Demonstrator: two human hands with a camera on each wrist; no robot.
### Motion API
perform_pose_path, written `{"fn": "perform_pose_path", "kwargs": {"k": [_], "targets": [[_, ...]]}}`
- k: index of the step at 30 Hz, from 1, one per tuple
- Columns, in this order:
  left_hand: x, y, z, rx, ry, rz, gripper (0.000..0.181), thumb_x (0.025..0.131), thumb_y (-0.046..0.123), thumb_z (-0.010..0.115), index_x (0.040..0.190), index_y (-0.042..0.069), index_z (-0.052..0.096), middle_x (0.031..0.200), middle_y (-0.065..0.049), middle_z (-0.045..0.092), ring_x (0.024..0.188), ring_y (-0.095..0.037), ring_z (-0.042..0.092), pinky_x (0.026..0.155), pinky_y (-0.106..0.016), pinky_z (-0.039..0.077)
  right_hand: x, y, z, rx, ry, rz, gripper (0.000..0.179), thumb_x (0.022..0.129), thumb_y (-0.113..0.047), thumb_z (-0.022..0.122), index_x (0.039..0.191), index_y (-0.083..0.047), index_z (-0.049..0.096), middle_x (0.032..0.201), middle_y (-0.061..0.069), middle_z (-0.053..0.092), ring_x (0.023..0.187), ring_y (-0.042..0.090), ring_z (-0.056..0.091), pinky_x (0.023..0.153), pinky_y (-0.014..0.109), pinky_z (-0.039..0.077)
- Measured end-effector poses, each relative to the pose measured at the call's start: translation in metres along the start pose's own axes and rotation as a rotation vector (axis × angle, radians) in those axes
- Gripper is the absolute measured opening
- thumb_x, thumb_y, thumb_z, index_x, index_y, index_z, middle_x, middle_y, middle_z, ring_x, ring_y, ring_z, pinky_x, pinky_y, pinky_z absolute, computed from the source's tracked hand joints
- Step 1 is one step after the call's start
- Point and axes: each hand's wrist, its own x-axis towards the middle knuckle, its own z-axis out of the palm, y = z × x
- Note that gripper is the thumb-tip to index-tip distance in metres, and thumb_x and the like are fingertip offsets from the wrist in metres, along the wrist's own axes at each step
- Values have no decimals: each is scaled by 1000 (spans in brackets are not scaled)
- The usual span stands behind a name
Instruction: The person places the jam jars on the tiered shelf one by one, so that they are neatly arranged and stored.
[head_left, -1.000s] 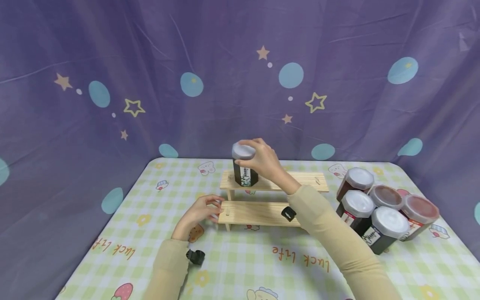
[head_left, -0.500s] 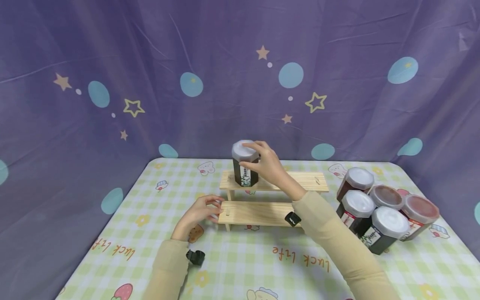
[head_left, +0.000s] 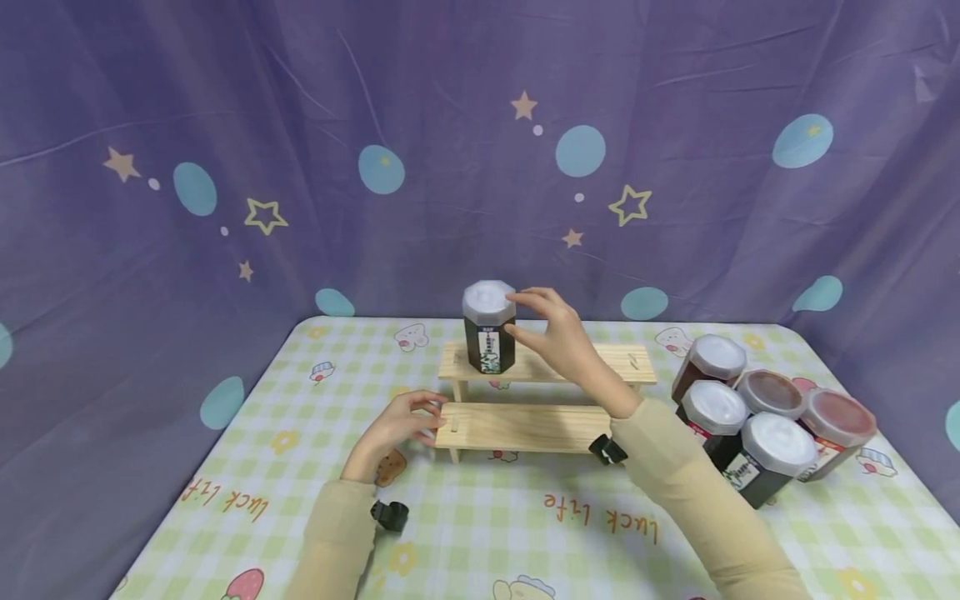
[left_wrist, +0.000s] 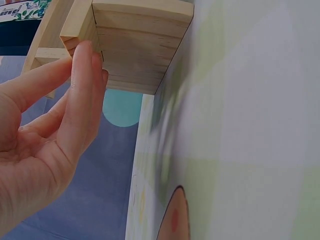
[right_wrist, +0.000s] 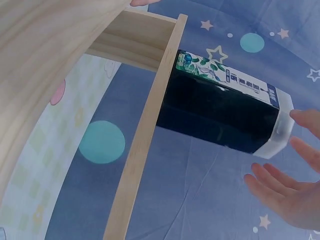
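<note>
A dark octagonal jar [head_left: 490, 337] with a white lid and a printed label stands upright at the left of the upper step of the two-step wooden shelf [head_left: 517, 425]. My right hand [head_left: 561, 335] is just right of the jar, thumb and fingers spread around nothing. In the right wrist view its fingertips [right_wrist: 300, 119] are close by the lid; whether one still touches is hard to tell. My left hand [head_left: 401, 425] holds the left end of the lower step, its fingertips and thumb meeting at the board's corner in the left wrist view.
Several similar jars [head_left: 780, 454] stand in a cluster at the right side of the table, some with white lids, others with reddish-brown tops. A checked tablecloth [head_left: 465, 525] covers the table. Behind it hangs a purple curtain [head_left: 450, 242] with stars.
My right hand has let go of the jar's lid and drawn back to the right, its fingers opening. The jar stays on the upper step. My left hand has kept its place.
</note>
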Motion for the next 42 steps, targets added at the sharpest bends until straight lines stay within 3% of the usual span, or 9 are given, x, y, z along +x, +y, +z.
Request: {"fn": "perform_pose_path", "kwargs": {"k": [6,15,26,42], "targets": [[-2,1,-1,1,1,-4,39,82,4,60,119,-4,50,98,-18,52,66,-21,60,60,-38,56,-10,3,-11,-33,-24,9,34,80,-13,66,113,-6,60,112,12,52,103,26,51,87,38,47],[-2,0,-2,-4,-6,0,39,82,4,60,119,-5,50,98,-18,52,66,-21,60,61,-39,56,-27,3,-32,-51,-137,92,33,83,-19,63,114,-9,59,114,9,53,101,26,51,85,42,46],[-1,-1,-1,1,-5,2,38,82,5,60,118,-4,51,97,-18,52,66,-21,60,61,-41,56,-50,2,-54,-115,-169,90,33,81,-17,65,112,-8,60,107,7,58,99,27,53,83,45,47],[1,-1,1,-1,15,-18,37,82,3,60,117,-2,52,101,-19,52,67,-22,61,60,-37,56,-85,1,-89,-199,-255,160,36,85,-26,59,119,-13,55,117,7,54,102,28,52,79,48,48]]}}
